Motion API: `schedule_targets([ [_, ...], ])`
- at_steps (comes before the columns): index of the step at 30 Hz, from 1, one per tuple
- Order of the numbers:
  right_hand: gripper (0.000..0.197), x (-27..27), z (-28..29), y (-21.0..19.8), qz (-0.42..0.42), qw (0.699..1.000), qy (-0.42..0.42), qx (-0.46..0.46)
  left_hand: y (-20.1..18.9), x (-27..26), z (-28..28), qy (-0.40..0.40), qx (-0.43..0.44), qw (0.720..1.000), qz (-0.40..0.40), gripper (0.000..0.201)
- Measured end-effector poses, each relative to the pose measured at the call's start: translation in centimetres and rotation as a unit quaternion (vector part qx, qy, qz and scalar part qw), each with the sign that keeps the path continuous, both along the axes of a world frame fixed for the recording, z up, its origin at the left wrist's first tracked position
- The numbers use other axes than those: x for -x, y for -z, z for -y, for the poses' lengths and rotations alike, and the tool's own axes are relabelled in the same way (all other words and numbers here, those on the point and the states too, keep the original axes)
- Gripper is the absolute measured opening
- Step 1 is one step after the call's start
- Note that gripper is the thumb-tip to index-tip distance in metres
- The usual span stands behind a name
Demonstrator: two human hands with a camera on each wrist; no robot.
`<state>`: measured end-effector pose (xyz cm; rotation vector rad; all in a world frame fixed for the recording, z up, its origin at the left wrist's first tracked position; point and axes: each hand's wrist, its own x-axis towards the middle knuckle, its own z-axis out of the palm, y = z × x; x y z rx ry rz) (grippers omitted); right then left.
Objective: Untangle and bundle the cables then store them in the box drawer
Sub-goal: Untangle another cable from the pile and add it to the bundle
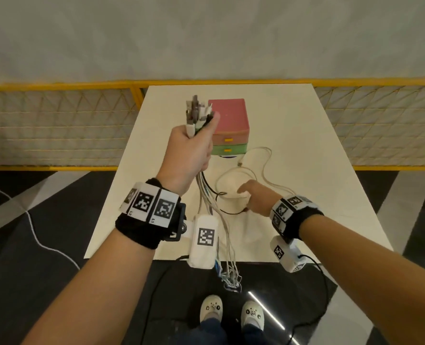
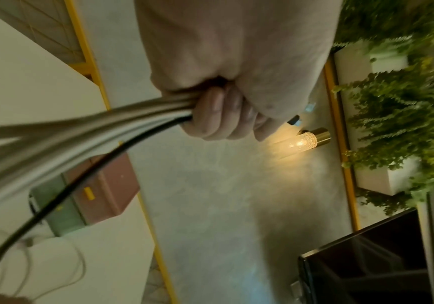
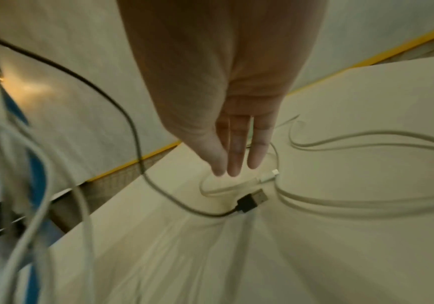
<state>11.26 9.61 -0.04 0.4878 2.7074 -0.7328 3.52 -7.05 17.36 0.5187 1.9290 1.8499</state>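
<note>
Left hand (image 1: 190,148), upper centre, clenched round cable bundle (image 1: 198,113); right hand (image 1: 252,196), fingers straight, above black plug (image 3: 252,200). Risk: hanging ends snagging worktop (image 1: 293,135) loops.

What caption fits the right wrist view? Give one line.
Right hand, fingers straight, reaches down toward a black plug and white cables on the table.

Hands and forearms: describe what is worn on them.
Both forearms are bare, with no sleeves. Each wrist wears a black band ringed with white tiles printed with black square markers. A white camera pod carrying another marker hangs under each wrist; a black cable trails from the right one.
</note>
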Motion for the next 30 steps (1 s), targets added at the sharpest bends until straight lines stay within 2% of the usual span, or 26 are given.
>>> schedule_targets([
  [4, 0.051, 1.0, 0.4, 2.5, 0.049, 0.999, 0.009, -0.016, 2.2, 0.5, -0.6, 0.021, 0.043, 0.998, -0.04, 0.054],
  [8, 0.028, 0.6, 1.1, 4.0, 0.059, 0.996, 0.003, -0.063, 3.2, 0.8, -1.2, 0.013, 0.051, 0.999, 0.008, 0.05],
  [11, 0.02, -0.3, 1.2, 4.2, 0.048, 0.995, -0.019, -0.08, 3.7, 1.2, -1.3, -0.014, 0.05, 0.998, 0.025, 0.054],
  [14, 0.017, -0.9, 0.8, 3.4, -0.028, 0.998, -0.002, -0.052, 4.0, 1.5, -1.2, -0.006, 0.067, 0.997, 0.03, 0.051],
  [16, 0.015, -1.1, 0.6, 1.7, -0.148, 0.989, 0.009, -0.03, 4.4, 1.6, -1.2, 0.011, 0.085, 0.996, 0.024, 0.046],
  [19, 0.008, -1.5, 0.8, -2.7, -0.334, 0.942, -0.019, 0.0, 4.6, 1.4, -1.7, 0.034, 0.086, 0.995, 0.026, 0.039],
  [22, 0.008, -1.9, 1.1, -7.6, -0.434, 0.899, -0.015, 0.047, 4.5, 1.0, -2.8, 0.052, 0.092, 0.994, 0.032, 0.032],
  [25, 0.027, -1.7, 1.6, -11.3, -0.488, 0.864, 0.029, 0.119, 4.4, 0.0, -3.6, 0.1, 0.086, 0.991, 0.03, 0.025],
  [27, 0.043, -1.6, 1.8, -12.5, -0.486, 0.862, 0.047, 0.133, 4.3, -0.7, -3.9, 0.124, 0.064, 0.99, 0.015, 0.027],
  [30, 0.04, -1.9, 2.1, -13.3, -0.463, 0.862, 0.062, 0.198, 3.6, -1.4, -4.0, 0.123, 0.025, 0.992, -0.025, 0.032],
])
